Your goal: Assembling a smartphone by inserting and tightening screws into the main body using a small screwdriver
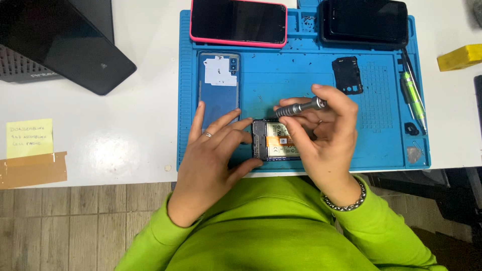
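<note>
Now, screwdriver: my right hand (326,135) pinches the grey screwdriver (300,107), tip down-left onto the opened phone (273,140).
Phone axis: left-right, near the blue mat (301,75) front edge.
Left hand (213,150): fingers (236,131) clamp the phone's left end.
Nearer hand: right, directly above.

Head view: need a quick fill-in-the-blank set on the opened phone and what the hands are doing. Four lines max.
1. The right hand holds a grey metal ____ over the opened phone.
2. The left hand steadies the phone's ____ end.
3. The phone lies on a ____ work mat.
4. The phone with the ____ case lies at the mat's far edge.

Missing words: screwdriver; left; blue; pink
</note>
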